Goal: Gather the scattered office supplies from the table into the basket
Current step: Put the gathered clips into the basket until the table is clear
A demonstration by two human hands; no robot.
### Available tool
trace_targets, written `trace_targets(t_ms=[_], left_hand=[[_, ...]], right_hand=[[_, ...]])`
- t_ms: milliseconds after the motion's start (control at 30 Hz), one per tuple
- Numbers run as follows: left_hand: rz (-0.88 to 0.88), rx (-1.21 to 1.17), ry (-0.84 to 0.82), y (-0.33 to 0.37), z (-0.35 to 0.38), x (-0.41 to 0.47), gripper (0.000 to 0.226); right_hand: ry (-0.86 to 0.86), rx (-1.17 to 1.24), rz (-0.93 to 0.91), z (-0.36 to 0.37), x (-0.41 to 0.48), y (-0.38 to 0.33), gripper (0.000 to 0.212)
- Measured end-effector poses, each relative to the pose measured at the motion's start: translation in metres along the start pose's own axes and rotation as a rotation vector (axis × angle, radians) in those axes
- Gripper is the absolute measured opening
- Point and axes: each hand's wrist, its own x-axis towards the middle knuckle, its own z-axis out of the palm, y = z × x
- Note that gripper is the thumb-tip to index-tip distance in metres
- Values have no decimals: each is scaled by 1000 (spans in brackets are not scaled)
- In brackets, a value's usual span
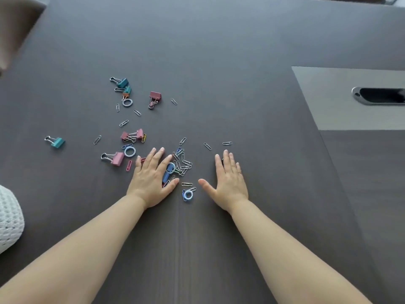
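While both hands lay flat on the dark table (219, 62), a pile of paper clips (183, 164) sat between them. The left hand (151, 181), fingers straight and spread, gripping nothing, pressed on the pile's left edge. The right hand (228, 183), equally flat with straight fingers, rested just right of the pile. Left of the pile lay pink binder clips (116, 158). Farther beyond were a dark red binder clip (155, 96) and two teal ones (122, 83). The white woven basket (8, 218), only partly visible, stood well left of the pile, nearer the person.
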Motion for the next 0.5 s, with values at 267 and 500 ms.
trace_targets(t_ms=[267,500], left_hand=[[-57,-75,104,-43,-19,-4,98],[-156,-80,41,-86,-37,19,113]], right_hand=[[123,161,-106,-8,36,-27,65],[-18,-13,18,-11,80,-50,73]])
